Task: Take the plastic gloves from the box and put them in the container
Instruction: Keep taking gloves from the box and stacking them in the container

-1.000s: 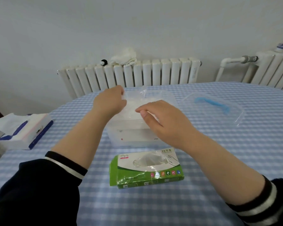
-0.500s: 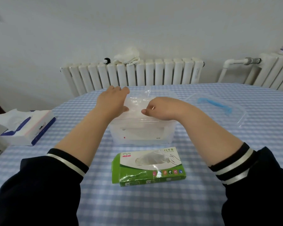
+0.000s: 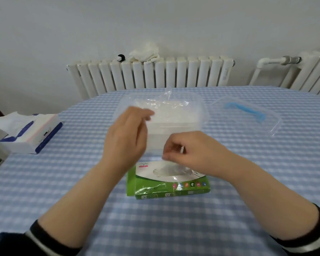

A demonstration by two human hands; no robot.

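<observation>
A green and white glove box (image 3: 174,189) lies flat on the table in front of me, a clear plastic glove (image 3: 171,171) bulging from its top slot. My right hand (image 3: 194,151) hovers over the slot, fingers curled, fingertips pinching the glove's upper edge. Just behind stands the clear plastic container (image 3: 201,115), open, holding a heap of crumpled clear gloves (image 3: 166,108). My left hand (image 3: 127,139) is blurred in front of the container's left side, fingers loose, holding nothing.
The container's clear lid (image 3: 248,117) with a blue handle lies to the right. A tissue pack (image 3: 31,132) sits at the table's left edge. White radiators (image 3: 155,74) line the wall behind the blue checked tablecloth (image 3: 155,228).
Both hands have pulled back from over the container toward me. The right hand dropped to the glove box slot; the left hand let go and sits lower, in front of the container.
</observation>
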